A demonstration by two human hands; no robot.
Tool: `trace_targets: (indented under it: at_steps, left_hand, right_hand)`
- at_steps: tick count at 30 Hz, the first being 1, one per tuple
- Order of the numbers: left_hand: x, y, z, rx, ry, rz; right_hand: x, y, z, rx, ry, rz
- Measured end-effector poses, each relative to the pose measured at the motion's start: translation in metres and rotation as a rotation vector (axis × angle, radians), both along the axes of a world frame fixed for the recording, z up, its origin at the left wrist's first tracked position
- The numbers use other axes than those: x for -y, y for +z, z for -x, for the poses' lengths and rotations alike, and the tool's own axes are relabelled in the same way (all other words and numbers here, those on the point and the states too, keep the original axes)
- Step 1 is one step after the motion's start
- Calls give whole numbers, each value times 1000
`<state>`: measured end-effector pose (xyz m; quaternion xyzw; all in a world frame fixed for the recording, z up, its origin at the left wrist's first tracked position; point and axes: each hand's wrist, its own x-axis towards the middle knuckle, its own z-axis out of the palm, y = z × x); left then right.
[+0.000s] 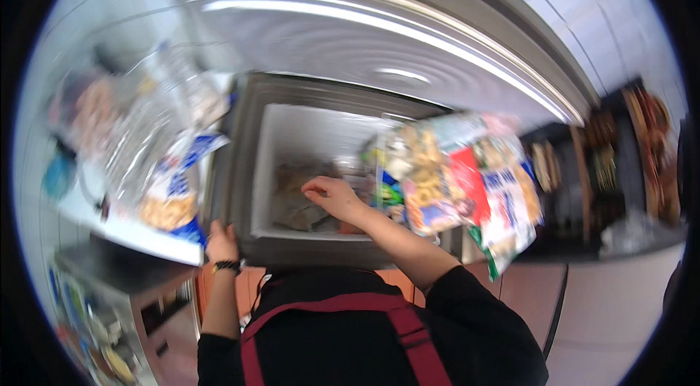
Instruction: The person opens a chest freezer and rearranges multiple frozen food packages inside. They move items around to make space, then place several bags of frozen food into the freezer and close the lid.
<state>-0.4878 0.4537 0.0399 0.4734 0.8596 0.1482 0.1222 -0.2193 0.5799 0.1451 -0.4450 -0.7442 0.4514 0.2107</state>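
Before me is an open chest freezer with a pale inner liner and a grey rim. Over its cavity hangs my right hand, fingers loosely curled, and no object shows in it. Blurred packages lie low inside, below that hand. At the freezer's front left corner, my left hand touches the edge beside a white counter; its blurred fingers hide how firmly they hold. A dark bracelet circles that wrist. Several bagged frozen foods, some with ring-shaped pieces, are heaped along the freezer's right side.
The raised freezer lid spans the back. On the white counter at left lie a blue-and-white food bag and clear plastic bags. Dark compartments with wooden dividers stand at right. Stocked shelving sits at lower left.
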Motion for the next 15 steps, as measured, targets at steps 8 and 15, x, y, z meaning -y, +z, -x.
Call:
trace_targets:
  at_steps: [8,15]
  left_hand:
    - [-2,-14,7,-67,-68,-82]
    - [-1,-20,14,-69,-30,-9]
  right_hand:
    - [8,19,-215,122,-761,-266]
    - [53,36,-427,312,-1395,-606]
